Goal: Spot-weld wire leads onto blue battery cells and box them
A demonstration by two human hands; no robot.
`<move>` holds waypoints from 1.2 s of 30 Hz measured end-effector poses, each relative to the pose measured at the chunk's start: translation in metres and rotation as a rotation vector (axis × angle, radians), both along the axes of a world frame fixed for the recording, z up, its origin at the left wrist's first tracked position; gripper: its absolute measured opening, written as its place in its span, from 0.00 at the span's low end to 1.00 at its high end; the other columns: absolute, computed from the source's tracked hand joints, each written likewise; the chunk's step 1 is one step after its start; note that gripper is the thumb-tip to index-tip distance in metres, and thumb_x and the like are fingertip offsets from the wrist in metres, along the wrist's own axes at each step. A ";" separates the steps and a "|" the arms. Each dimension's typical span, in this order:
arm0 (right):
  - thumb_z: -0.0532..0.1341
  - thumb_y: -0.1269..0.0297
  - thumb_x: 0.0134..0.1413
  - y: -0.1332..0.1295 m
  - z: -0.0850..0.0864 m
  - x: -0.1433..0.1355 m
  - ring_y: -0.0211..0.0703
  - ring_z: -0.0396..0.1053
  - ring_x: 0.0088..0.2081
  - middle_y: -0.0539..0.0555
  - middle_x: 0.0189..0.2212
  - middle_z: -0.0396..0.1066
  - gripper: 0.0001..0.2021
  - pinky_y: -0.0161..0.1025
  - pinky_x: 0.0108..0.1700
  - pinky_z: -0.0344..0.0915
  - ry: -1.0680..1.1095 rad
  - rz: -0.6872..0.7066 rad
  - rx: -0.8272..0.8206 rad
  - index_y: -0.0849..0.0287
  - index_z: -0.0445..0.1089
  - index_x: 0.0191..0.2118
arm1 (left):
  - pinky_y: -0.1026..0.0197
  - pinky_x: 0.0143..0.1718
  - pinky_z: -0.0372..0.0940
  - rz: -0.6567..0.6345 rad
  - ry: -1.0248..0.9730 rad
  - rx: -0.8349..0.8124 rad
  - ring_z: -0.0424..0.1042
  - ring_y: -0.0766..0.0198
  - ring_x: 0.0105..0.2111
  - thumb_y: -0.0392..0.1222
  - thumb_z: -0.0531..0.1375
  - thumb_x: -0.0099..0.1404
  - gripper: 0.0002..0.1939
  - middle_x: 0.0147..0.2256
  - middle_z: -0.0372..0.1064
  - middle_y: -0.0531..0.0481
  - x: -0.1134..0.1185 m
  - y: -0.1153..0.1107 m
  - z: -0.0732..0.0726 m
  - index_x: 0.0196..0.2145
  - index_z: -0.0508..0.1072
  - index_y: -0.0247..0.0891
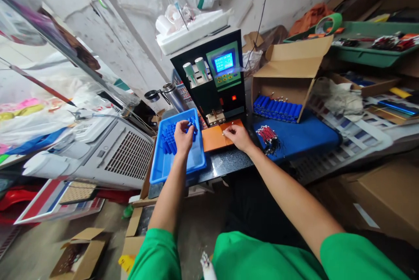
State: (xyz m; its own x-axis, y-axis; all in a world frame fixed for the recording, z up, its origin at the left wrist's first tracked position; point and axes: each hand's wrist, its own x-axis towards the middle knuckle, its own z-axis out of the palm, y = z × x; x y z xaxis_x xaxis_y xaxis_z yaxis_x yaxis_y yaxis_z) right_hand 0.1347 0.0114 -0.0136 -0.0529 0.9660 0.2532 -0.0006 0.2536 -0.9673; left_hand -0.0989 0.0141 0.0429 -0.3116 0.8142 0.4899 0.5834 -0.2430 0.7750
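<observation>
My left hand (183,135) is over the blue tray (159,171), its fingers closed at the blue cylindrical cells (168,139); what they pinch is too small to name. Over the right part of the orange board (212,139), my right hand (236,135) has thumb and fingers pinched on something small that I cannot make out. Behind the board stands a black machine (209,101) with a lit blue screen (224,63). A bundle of red and black wires (267,137) lies to the right of my right hand.
An open cardboard box (290,68) of blue cells stands on the blue surface (304,138) at the right. A steel flask (175,97) is behind the tray. A green tray (369,55) sits at the far right, and a grey appliance (108,140) at the left.
</observation>
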 end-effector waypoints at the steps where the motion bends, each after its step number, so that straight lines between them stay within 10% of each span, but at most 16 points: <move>1: 0.65 0.54 0.49 0.000 0.001 0.000 0.44 0.72 0.31 0.54 0.27 0.76 0.12 0.41 0.38 0.66 0.021 -0.002 -0.006 0.58 0.73 0.28 | 0.58 0.42 0.67 -0.052 -0.075 0.017 0.73 0.62 0.35 0.42 0.65 0.58 0.13 0.36 0.73 0.49 0.010 -0.007 0.000 0.41 0.71 0.41; 9: 0.66 0.50 0.45 0.004 0.008 0.004 0.40 0.66 0.25 0.49 0.20 0.69 0.15 0.37 0.30 0.63 0.203 -0.035 -0.087 0.58 0.71 0.25 | 0.60 0.35 0.67 -0.230 -0.246 -0.138 0.71 0.64 0.29 0.43 0.67 0.55 0.17 0.36 0.76 0.48 0.080 -0.026 -0.028 0.43 0.77 0.39; 36: 0.65 0.56 0.47 0.023 0.015 -0.012 0.42 0.71 0.31 0.52 0.28 0.75 0.10 0.37 0.33 0.68 0.277 -0.042 -0.086 0.57 0.73 0.28 | 0.57 0.49 0.68 -0.291 -0.206 -0.123 0.76 0.59 0.41 0.43 0.62 0.62 0.12 0.38 0.78 0.47 0.098 -0.018 -0.048 0.43 0.78 0.39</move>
